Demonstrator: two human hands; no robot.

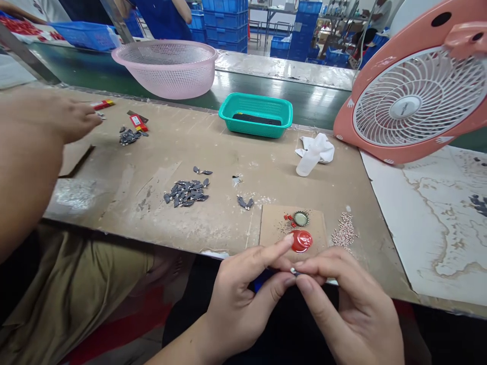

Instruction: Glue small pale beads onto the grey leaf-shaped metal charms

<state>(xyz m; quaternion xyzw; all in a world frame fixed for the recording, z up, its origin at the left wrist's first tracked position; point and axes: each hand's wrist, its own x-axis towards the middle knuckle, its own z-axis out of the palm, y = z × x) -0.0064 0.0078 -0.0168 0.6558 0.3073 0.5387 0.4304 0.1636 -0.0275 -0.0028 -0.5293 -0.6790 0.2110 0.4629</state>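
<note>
Near the table's front edge my left hand (247,296) and my right hand (355,309) meet fingertip to fingertip. Between them they pinch a small dark grey piece with a white tip (294,272), mostly hidden by the fingers. My left index finger reaches to a glossy red disc (302,241) on a cardboard square (272,223). A metal bottle cap (301,219) lies just behind, with red bits and dark specks beside it. To the right is a scatter of tiny pinkish pellets (344,230). Leftward lie a heap of grey leaf-shaped pieces (186,192) and a smaller cluster (245,203).
At the back are a green basket (255,115), a pink mesh basin (167,71), a translucent cup (308,161) by crumpled tissue (323,147), and a large orange fan (405,106). A co-worker's arm (34,147) reaches over the left side near another grey heap (130,136).
</note>
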